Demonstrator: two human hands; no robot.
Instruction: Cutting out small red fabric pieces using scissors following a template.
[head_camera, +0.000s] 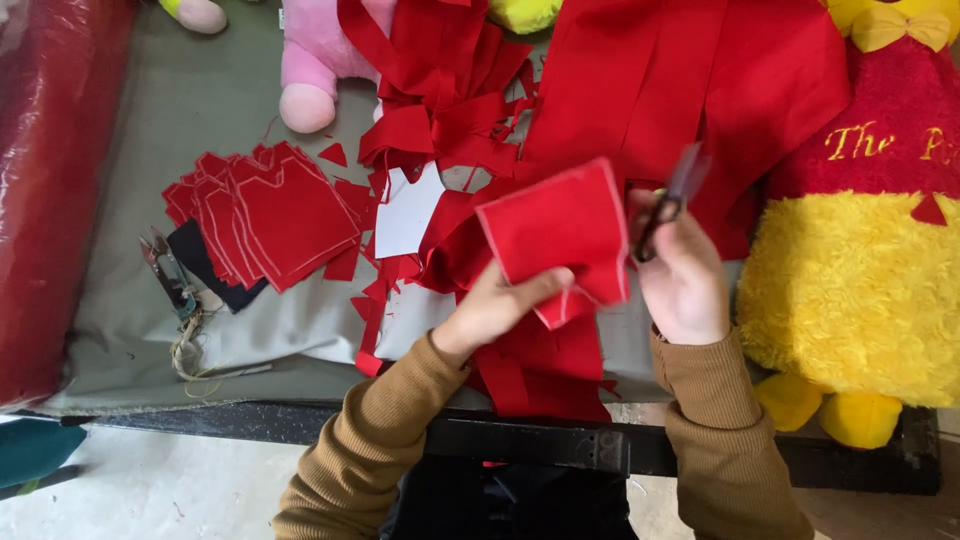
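Pinching a red fabric piece (560, 232) at its lower edge, the left hand (497, 305) holds it up at frame centre; the right hand (683, 270), fingers closed through black scissors (668, 203), works beside it, cut red pieces (265, 215) stacked centre left

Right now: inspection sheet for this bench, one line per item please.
Surface: grey cloth-covered table, dark front edge.
Job's things: red fabric piece held up; scissors, blades blurred.
Clutter: stack of cut red pieces; red scraps; white paper piece; dark fabric piece; thread snips at left.
Grippers: left hand pinches the fabric's lower edge; right hand grips the scissors beside its right edge.
Cables: nothing seen; only a loose string.
Surroundings: yellow and red plush toy right, pink plush toy behind, red roll left.
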